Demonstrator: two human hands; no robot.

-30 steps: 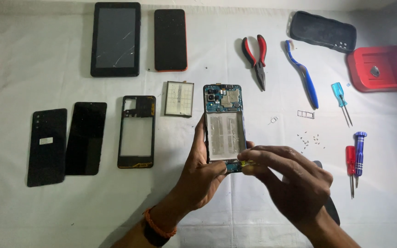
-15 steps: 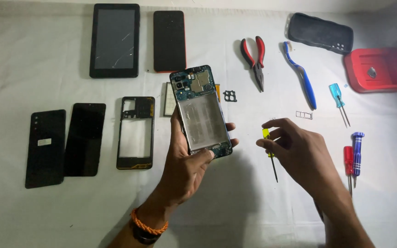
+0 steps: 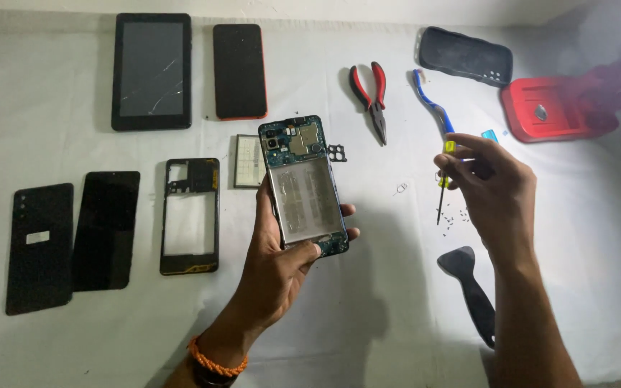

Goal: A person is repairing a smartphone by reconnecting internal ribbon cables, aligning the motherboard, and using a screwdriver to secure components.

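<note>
My left hand (image 3: 282, 251) holds an opened phone body (image 3: 303, 183) upright above the white table, its circuit board and silver battery bay facing me. My right hand (image 3: 490, 183) is off to the right, pinching a small yellow-handled screwdriver (image 3: 443, 179) that points down over several tiny loose screws (image 3: 458, 215). A small black bracket (image 3: 337, 152) lies just right of the phone's top, and a square battery-like part (image 3: 248, 162) shows behind its left edge.
On the table: a cracked tablet (image 3: 152, 70), a red-edged phone (image 3: 239, 70), a phone mid-frame (image 3: 191, 215), two black panels (image 3: 73, 233), red pliers (image 3: 371, 90), a blue toothbrush (image 3: 431, 104), a black case (image 3: 466, 56), a red case (image 3: 558, 108), a black pry tool (image 3: 472, 287).
My left hand lifted the phone body off the table and tilted it toward me. My right hand left the phone's bottom edge and moved right with the screwdriver, up over the loose screws.
</note>
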